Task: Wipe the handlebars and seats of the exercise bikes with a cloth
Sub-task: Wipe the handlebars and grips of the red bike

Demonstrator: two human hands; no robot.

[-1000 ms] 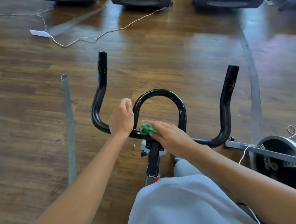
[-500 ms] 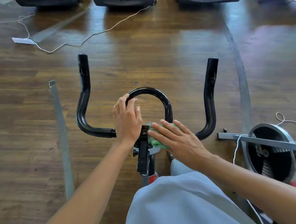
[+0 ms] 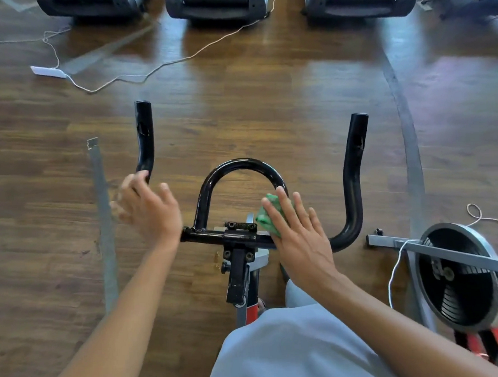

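While our straight-fingered right hand (image 3: 300,243) presses the cloth (image 3: 268,213) right of the handlebar loop (image 3: 237,164), our left hand (image 3: 150,212) hovers left, spread and empty. Seats, we judge, remain.

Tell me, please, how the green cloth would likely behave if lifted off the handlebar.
The green cloth is probably floppy: it lies bunched under the flat right hand. It likely weighs little and could slide off the glossy handlebar.

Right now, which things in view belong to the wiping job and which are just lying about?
Job: crumpled green cloth, black tubular handlebars, right hand pressing the cloth, left hand.
Lying about: thin white cable, grey floor strip, black treadmills, grey-rimmed flywheel.
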